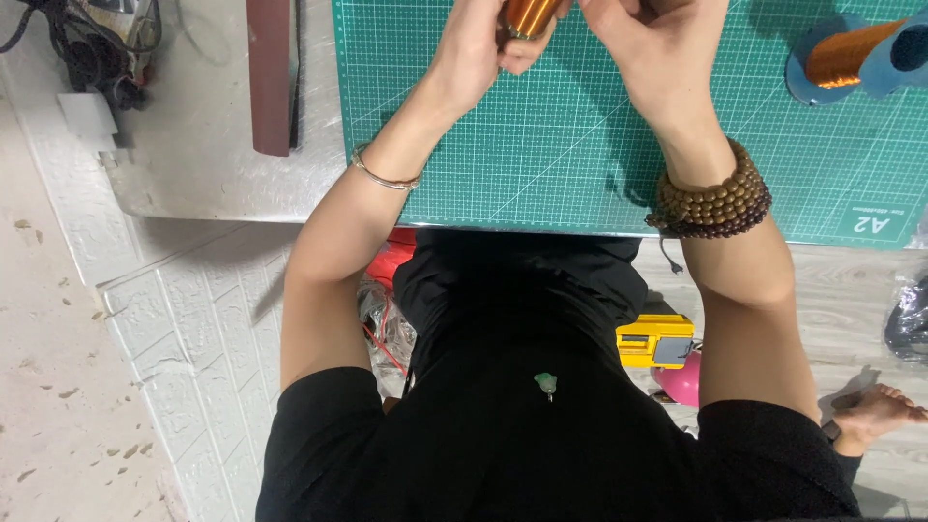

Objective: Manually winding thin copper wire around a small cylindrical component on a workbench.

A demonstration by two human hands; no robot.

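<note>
Small home workshop: green gridded cutting mat (580, 145) on a grey tabletop (203, 145), spool of copper wire (851, 53) on it, tangled cables (87, 48) in corner, yellow tool (655, 340) on wood-look floor (831, 290).

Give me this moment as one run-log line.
left hand: grips copper wire coil | right hand: at coil, contact unclear | cutting mat: green, under hands | second coil: far right, untouched

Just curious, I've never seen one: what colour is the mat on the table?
The cutting mat is teal green with a fine pale grid, clearest in the head view.
</note>
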